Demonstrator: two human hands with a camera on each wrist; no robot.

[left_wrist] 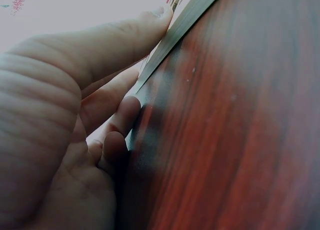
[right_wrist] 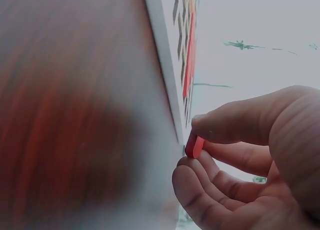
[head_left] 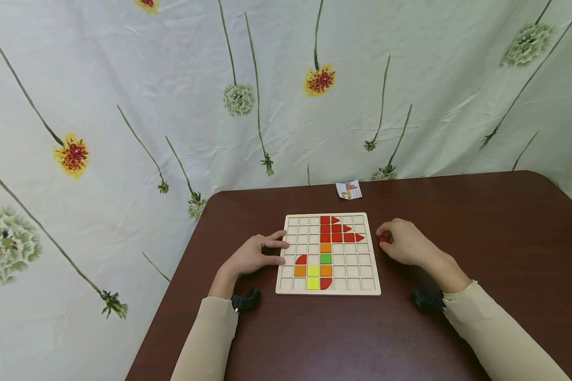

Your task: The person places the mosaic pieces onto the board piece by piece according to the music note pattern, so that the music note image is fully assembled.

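Note:
A wooden grid board [head_left: 355, 286] lies on the table, with red, orange, yellow and green pieces set in its squares. Down one column run an orange square [head_left: 325, 247] and a green square [head_left: 325, 259], below three red rows that end in points. My left hand [head_left: 251, 255] rests at the board's left edge, its fingers extended and touching the rim. Just off the right edge, my right hand [head_left: 407, 243] pinches a small red piece [right_wrist: 195, 145] between thumb and fingers. Its full outline is partly hidden by the fingertips.
Behind the board, near the table's far edge, lies a small printed pattern card [head_left: 349, 190]. The dark brown table [head_left: 352, 338] has rounded far corners. A flower-print cloth [head_left: 286, 106] hangs behind it. Each wrist wears a dark band [head_left: 247, 300].

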